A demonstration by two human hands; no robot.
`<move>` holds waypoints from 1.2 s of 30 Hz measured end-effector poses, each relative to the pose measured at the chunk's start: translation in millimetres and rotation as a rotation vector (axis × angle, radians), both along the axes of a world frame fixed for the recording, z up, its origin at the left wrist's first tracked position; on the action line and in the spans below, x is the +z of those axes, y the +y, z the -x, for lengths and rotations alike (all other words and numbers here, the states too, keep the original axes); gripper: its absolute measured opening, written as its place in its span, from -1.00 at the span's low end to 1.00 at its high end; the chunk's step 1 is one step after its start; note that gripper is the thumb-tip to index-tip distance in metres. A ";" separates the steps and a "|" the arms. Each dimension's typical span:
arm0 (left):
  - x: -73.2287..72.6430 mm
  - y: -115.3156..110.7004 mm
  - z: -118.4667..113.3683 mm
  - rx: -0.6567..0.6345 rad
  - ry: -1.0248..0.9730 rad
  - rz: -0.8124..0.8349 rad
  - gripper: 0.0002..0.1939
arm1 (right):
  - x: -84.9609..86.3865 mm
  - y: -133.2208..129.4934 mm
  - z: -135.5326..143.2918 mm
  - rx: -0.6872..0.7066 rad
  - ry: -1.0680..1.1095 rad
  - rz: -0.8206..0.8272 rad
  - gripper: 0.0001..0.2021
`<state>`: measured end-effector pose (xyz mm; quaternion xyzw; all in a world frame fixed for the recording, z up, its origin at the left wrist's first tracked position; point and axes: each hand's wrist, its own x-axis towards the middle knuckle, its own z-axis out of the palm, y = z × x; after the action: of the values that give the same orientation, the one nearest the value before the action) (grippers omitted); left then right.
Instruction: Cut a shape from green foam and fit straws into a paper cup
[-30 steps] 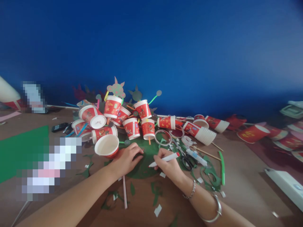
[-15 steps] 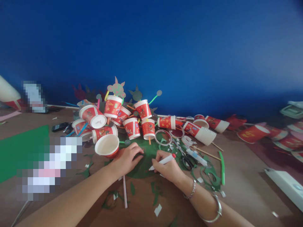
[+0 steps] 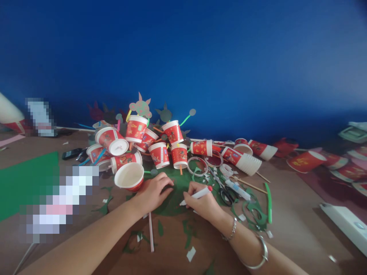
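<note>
1. Head view: the left hand (image 3: 155, 193) was laid palm-down on green paper (image 3: 179, 185), thumb spread.
2. Apart from it, a marker (image 3: 201, 193) was gripped by the right hand (image 3: 205, 204).
3. White and red-ended, the marker was slanted over the paper.

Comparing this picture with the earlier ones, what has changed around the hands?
Since the first picture, the right hand's fingertips have shifted slightly left and toward the wearer, the marker's red end has swung left, and the hand now mostly covers a white scrap. Nothing was grasped or released. The left hand, green paper and cups stayed put.
</note>
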<state>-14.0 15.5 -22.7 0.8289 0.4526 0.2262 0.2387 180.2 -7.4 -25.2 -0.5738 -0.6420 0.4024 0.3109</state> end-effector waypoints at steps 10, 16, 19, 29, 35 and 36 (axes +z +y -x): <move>-6.5 1.5 1.0 -0.012 0.000 -0.025 -0.89 | 0.1 -1.8 -0.1 -0.022 0.160 0.021 -0.75; -6.8 1.4 1.1 -0.010 -0.017 -0.026 -0.90 | 5.3 -1.7 0.5 0.026 0.126 0.025 -0.76; -5.0 1.1 0.9 -0.008 -0.014 -0.017 -0.90 | 4.3 -1.5 0.0 0.076 0.059 -0.031 -0.80; -4.2 1.5 0.6 -0.011 -0.012 -0.021 -0.90 | 1.2 -3.3 1.1 0.096 -0.025 -0.029 -0.77; -2.1 1.2 -0.1 -0.001 -0.004 -0.016 -0.90 | 1.8 -3.3 1.4 0.101 -0.034 -0.035 -0.75; -2.0 1.2 0.0 -0.003 -0.003 -0.015 -0.90 | 1.8 -3.2 1.4 0.104 -0.033 -0.040 -0.75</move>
<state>-14.0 16.6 -24.7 0.8311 0.4493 0.2304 0.2332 178.9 -10.5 -23.4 -0.5399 -0.6838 0.3956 0.2906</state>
